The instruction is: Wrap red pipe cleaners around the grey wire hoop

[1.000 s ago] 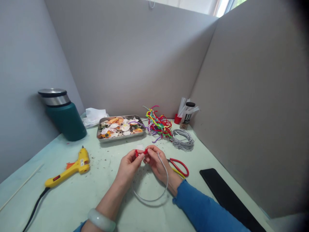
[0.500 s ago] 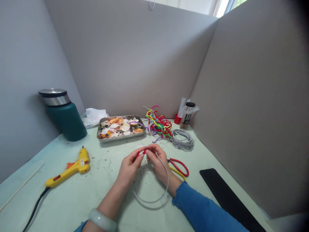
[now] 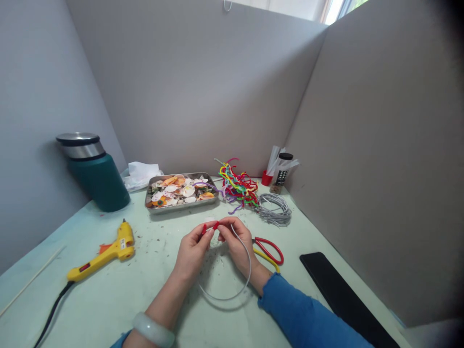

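At table centre, the left hand (image 3: 193, 251) and right hand (image 3: 235, 243) stay pinched on the red strand (image 3: 213, 225), grey hoop (image 3: 243, 278) swung slightly toward six o'clock.

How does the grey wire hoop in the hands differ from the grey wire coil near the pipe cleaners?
The wire hoop is a single open loop; the wire coil is many turns bundled together. The hoop is held up by the left hand and right hand, with a red piece at its top; the coil lies untouched on the table. Both look like the same grey wire.
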A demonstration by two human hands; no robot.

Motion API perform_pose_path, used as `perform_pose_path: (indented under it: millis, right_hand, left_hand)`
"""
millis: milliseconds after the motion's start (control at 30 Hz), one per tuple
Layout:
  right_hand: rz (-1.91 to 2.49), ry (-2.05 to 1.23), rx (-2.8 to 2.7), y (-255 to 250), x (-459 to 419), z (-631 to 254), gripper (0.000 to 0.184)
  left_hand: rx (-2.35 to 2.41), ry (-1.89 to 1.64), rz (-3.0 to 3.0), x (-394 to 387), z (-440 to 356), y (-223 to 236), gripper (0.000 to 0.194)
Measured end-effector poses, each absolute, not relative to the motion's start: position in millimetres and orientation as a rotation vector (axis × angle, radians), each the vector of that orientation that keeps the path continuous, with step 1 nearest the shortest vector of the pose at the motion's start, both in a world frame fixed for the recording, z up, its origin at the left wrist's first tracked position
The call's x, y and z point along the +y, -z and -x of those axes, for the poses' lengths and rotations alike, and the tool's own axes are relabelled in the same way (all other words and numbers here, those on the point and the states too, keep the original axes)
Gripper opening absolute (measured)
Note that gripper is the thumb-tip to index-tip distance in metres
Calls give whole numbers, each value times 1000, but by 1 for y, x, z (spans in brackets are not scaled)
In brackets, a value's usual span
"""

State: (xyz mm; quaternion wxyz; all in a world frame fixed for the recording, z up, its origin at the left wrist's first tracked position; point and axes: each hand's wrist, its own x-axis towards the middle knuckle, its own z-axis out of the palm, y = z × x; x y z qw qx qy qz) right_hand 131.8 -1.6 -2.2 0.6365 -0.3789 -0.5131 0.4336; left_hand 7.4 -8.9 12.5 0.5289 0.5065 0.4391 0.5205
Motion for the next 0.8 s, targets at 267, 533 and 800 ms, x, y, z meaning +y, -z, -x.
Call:
perform_pose_path:
  millis: [267, 533, 800]
  right_hand:
    - [882, -1031, -1142, 1, -3, -131, 10]
    - [896, -1029, -1162, -3, -4, -133, 14]
    - [920, -1016, -1185, 0, -3, -134, 18]
  left_hand:
    - [1059, -1225, -1207, -11, -9, -12, 42]
    - [1105, -1213, -1335, -13, -10, -15, 38]
    - [1105, -1204, -1439, -12, -9, -12, 38]
